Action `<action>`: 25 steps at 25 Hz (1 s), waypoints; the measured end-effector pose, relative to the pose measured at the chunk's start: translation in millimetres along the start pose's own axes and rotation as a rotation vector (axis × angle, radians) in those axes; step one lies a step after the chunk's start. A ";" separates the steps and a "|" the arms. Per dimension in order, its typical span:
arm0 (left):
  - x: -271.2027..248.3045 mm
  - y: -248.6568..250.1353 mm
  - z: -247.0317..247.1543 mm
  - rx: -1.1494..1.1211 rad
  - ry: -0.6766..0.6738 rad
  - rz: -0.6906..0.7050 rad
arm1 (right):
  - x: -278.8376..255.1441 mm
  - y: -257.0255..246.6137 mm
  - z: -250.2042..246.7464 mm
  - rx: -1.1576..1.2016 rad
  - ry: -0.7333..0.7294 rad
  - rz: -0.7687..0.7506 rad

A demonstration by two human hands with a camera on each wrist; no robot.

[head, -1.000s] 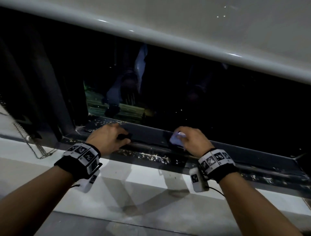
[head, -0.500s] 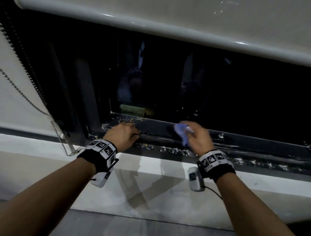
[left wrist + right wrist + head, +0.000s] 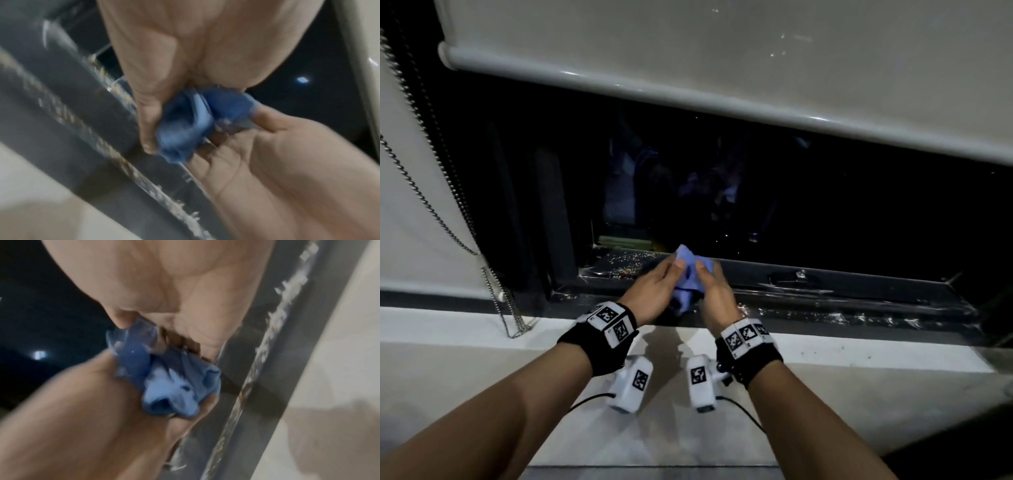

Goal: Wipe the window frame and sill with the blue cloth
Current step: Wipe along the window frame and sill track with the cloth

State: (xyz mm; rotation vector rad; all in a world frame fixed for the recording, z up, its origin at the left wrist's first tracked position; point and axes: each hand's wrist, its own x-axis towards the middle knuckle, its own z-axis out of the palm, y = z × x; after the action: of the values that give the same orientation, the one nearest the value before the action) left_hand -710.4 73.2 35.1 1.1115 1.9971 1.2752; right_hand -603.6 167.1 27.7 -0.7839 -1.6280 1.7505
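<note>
The crumpled blue cloth (image 3: 690,274) is held between both hands just above the dark lower window frame (image 3: 825,284). My left hand (image 3: 666,279) pinches its left side, thumb on top. My right hand (image 3: 710,284) grips its right side, thumb also on top. In the left wrist view the cloth (image 3: 185,126) bunches under my left thumb, with the right palm (image 3: 267,162) beside it. In the right wrist view the cloth (image 3: 174,382) sits between my right fingers and the left hand (image 3: 82,402). The white sill (image 3: 859,346) runs below the frame.
Pale crumbs of debris (image 3: 626,263) lie in the frame track to the left of the hands, and more streaks line the rail to the right. A roller blind (image 3: 722,68) hangs low above the dark glass (image 3: 791,205). A bead chain (image 3: 496,301) dangles at the left.
My left hand left the frame track and moved right to meet the right hand. The right hand lifted the cloth off the rail; both hands now hold it.
</note>
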 end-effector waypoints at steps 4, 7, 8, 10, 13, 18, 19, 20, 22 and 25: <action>5.6 6.5 11.8 0.073 0.082 0.001 | -19.5 -9.5 -8.7 0.245 -0.197 0.194; 8.2 22.9 22.5 0.213 0.047 0.028 | -7.0 -15.3 -70.6 -0.304 -0.048 -0.020; 13.3 31.3 26.4 0.242 0.050 0.072 | -3.3 -22.9 -98.5 -0.503 0.054 -0.066; 32.3 41.9 39.1 0.359 0.046 0.175 | 0.0 -38.6 -153.2 -0.812 0.256 -0.138; 72.2 47.8 71.7 0.572 -0.038 0.236 | 8.2 -46.8 -227.6 -1.060 0.294 -0.131; 113.5 58.1 136.7 0.789 -0.068 0.133 | 21.1 -16.2 -269.0 -1.295 -0.119 0.041; 117.3 56.7 152.3 0.849 -0.083 0.143 | 21.3 -7.4 -270.7 -1.284 -0.117 0.024; 116.3 56.7 165.5 0.886 -0.092 0.135 | 22.0 -2.1 -271.5 -1.285 -0.097 0.006; 110.0 58.8 179.8 0.918 -0.055 0.124 | 26.8 -2.2 -271.5 -1.292 -0.041 0.010; 97.4 55.4 174.2 0.967 -0.055 0.124 | 33.7 -21.3 -260.1 -1.361 0.095 -0.141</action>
State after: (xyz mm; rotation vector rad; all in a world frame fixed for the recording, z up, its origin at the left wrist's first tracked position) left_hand -608.3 251.9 12.0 1.6615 2.5838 0.2401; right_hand -423.4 358.8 31.4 -1.2022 -2.6216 0.2696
